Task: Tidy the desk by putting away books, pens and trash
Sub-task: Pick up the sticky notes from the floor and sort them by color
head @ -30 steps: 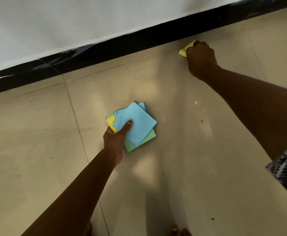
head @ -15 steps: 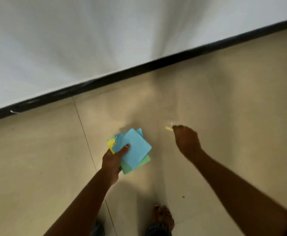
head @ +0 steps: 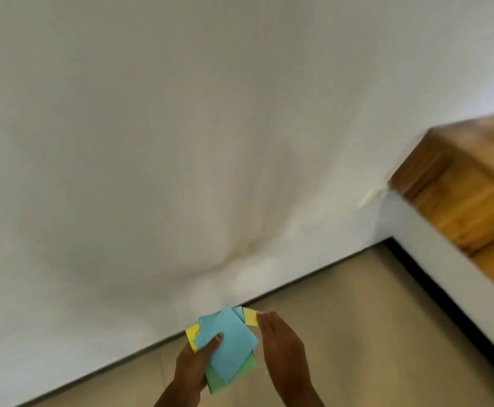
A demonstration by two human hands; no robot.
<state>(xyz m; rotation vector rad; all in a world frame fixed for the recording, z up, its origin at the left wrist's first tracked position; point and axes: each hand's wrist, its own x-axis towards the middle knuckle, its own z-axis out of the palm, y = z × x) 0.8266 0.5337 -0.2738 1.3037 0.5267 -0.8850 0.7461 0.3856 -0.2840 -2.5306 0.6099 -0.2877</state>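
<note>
Right hand [head: 281, 342], formerly apart, now pinches small yellow paper scrap [head: 250, 317] beside blue-green-yellow paper stack [head: 228, 346], gripped by left hand [head: 194, 362], lower centre.

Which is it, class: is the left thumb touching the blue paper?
Touching. The head view shows the left hand with its thumb pressed flat on the blue paper.

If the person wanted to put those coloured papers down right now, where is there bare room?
Bare floor tile lies right of the right hand, bordered by the black skirting and white wall. It is crowded only between the hands, where the left hand holds the paper stack.
</note>
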